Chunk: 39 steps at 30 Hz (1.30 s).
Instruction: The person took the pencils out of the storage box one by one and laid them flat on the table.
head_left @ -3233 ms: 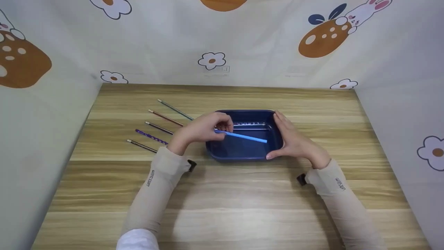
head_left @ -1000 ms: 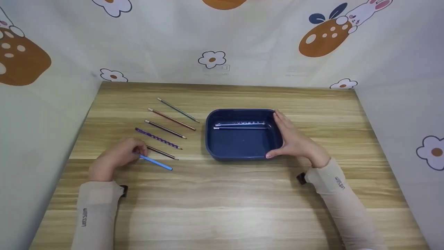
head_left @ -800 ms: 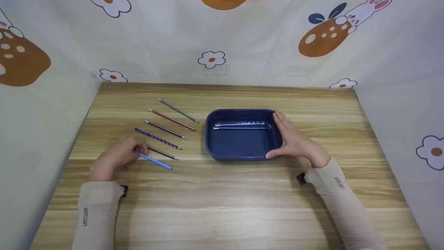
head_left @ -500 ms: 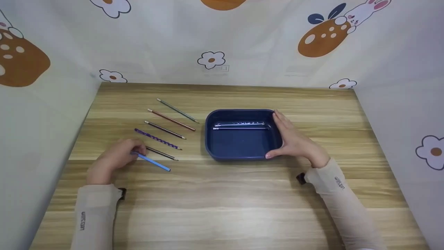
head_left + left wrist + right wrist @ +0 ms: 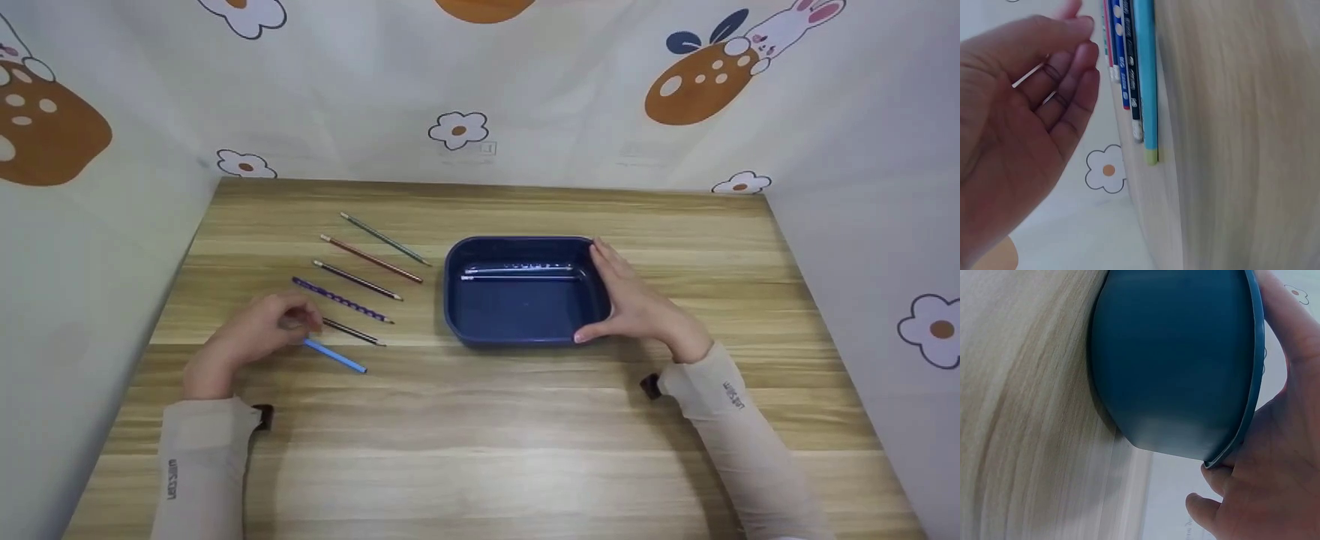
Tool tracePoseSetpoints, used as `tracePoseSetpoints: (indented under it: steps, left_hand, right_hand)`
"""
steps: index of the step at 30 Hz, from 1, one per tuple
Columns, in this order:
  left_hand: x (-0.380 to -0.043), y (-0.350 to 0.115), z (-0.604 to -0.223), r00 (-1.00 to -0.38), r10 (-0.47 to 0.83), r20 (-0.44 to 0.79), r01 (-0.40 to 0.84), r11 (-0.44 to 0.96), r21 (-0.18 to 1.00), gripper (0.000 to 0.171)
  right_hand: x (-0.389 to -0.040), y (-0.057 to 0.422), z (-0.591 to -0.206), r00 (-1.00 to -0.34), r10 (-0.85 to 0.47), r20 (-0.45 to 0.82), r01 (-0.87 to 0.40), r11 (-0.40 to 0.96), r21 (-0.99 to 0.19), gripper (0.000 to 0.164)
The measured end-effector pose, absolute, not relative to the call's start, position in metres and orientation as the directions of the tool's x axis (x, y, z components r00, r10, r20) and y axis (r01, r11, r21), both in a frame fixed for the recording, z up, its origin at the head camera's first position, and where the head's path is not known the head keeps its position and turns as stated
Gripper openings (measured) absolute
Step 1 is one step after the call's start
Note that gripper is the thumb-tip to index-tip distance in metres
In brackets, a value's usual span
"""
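Note:
In the head view, a light blue pencil lies slanted on the table, nearest the front of a row of pencils. My left hand hovers over its rear end. The left wrist view shows that hand's fingers loosely bent and apart from the pencil, with nothing in them. Beside the blue one lie a black striped pencil and a purple dotted pencil. My right hand grips the right end of a dark blue plastic box, thumb and fingers over its rim.
Farther back in the row lie a dark pencil, a reddish-brown pencil and a green pencil. Inside the box, pencils lie along the far side. Patterned cloth walls enclose the wooden table at the back and sides.
The left hand has carried the light blue pencil from over the box leftward to the front of the row, laid it down and let go. The right hand has stayed on the box.

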<state>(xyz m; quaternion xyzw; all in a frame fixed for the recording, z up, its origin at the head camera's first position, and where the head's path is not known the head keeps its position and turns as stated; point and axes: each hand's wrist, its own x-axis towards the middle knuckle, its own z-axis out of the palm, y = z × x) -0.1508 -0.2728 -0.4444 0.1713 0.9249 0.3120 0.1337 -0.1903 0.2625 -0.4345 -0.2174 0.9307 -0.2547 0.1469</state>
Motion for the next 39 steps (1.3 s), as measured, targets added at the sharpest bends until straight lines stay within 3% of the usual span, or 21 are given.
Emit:
tracePoseSetpoints:
  steps: [6, 15, 39]
  left_hand:
    - [-0.155, -0.264, -0.442, -0.895, 0.436, -0.096, 0.236, 0.645, 0.727, 0.013]
    - [-0.159, -0.247, -0.433, -0.867, 0.498, -0.027, 0.294, 0.554, 0.779, 0.013]
    - [-0.182, -0.181, -0.411, -0.773, 0.632, 0.053, 0.394, 0.414, 0.821, 0.019]
  right_hand:
    - [-0.190, 0.262, -0.435, -0.860, -0.484, -0.159, -0.335, 0.773, -0.539, 0.143]
    - [-0.190, 0.263, -0.436, -0.861, -0.486, -0.152, -0.337, 0.768, -0.545, 0.143]
    - [-0.191, 0.262, -0.437, -0.861, -0.488, -0.143, -0.341, 0.763, -0.549, 0.140]
